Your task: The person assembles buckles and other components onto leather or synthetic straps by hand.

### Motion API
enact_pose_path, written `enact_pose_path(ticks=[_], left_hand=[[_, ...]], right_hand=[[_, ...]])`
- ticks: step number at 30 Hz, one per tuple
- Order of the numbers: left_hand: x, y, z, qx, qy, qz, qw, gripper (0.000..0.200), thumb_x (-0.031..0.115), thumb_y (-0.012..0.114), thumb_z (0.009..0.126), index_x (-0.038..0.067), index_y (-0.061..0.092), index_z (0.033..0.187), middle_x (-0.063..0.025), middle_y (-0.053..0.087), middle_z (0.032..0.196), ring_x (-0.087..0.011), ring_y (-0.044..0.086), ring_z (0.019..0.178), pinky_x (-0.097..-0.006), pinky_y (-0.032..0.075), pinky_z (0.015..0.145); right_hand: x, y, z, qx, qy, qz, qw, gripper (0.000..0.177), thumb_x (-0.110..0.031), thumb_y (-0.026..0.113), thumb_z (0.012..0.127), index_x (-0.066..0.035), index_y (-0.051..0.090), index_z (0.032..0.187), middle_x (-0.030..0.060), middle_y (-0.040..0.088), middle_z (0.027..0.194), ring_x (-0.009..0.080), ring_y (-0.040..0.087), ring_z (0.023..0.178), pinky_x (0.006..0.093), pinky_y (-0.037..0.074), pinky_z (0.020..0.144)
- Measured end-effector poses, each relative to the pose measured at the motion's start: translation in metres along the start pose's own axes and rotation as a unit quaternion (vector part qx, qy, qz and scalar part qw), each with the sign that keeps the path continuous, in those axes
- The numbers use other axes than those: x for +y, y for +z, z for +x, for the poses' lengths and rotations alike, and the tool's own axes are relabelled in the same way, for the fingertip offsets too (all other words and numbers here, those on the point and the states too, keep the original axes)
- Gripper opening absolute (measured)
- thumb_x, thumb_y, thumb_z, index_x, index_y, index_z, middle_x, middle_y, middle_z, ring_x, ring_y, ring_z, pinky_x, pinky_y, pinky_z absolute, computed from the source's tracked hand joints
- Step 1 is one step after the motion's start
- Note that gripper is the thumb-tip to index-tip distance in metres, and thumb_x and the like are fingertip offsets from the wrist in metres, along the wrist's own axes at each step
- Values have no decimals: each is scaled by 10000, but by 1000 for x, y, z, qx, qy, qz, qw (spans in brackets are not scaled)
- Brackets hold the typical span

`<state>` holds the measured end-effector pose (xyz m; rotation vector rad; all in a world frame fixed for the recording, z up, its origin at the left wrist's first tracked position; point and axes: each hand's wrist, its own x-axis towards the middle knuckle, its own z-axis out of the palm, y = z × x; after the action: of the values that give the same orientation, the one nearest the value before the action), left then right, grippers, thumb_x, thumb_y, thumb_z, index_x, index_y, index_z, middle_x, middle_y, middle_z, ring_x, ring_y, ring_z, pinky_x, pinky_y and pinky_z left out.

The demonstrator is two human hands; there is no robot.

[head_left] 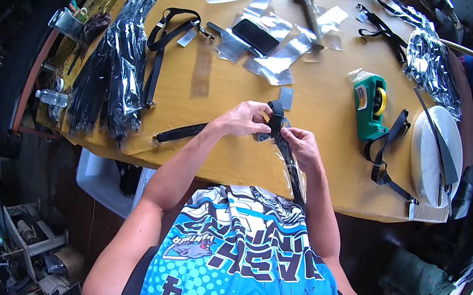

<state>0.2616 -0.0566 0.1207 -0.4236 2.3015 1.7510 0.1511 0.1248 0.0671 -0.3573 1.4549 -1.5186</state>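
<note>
Near the table's front edge, my left hand (246, 119) is closed around a looped black strap (277, 115), thumb and fingers on its left side. My right hand (302, 146) pinches at the strap's right side, fingertips pressed together. From there a clear plastic sleeve (288, 160) with black webbing inside runs down toward my body. Just beyond the loop lies a small grey card (285, 97). Left of my left forearm is a folded black strap (179, 132). What exactly each fingertip presses is partly hidden.
On the yellow-covered table (208, 165) lie a phone (255, 37) on clear plastic sleeves, a hammer (306, 13), a green tape dispenser (371, 107) and a white round roll (432, 155). A pile of wrapped black straps (119, 65) lies left, near a water bottle (51, 98).
</note>
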Motion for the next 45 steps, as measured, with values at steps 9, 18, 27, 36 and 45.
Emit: enact_pose_path(ticks=[9,18,27,36,45], left_hand=[[-3,0,0,11,-1,-50,999,290,62,636,798,-3,527,1058,-76,651,815,-87,571,725,-226,446,654],[0,2,-1,8,-2,-42,999,286,57,639,798,-8,529,1054,-75,652,813,-87,573,727,-226,446,646],[-4,3,-3,44,17,-84,995,432,53,691,754,-11,495,1133,-106,654,893,-126,610,770,-236,482,725],[2,3,-4,27,-27,-53,998,414,63,676,757,-32,499,1119,-113,666,868,-119,624,771,-235,481,704],[0,7,2,62,-21,-30,997,432,148,724,715,-12,533,1068,-119,675,844,-114,624,730,-246,484,621]], right_hand=[[-7,0,-4,-42,35,49,997,225,-165,602,863,42,636,944,56,657,795,98,608,668,209,475,596],[-8,3,0,-42,20,34,998,212,-165,620,849,34,654,913,42,654,769,76,589,635,199,466,584],[-17,0,-2,-25,4,-33,999,216,-174,659,819,27,662,898,24,651,760,53,568,625,186,444,566],[-20,3,-1,-23,1,-64,998,208,-155,657,818,37,660,899,19,646,766,51,564,637,189,449,575],[-26,3,-1,-24,6,-142,990,219,-163,658,816,36,664,907,7,635,744,46,547,645,188,439,570]])
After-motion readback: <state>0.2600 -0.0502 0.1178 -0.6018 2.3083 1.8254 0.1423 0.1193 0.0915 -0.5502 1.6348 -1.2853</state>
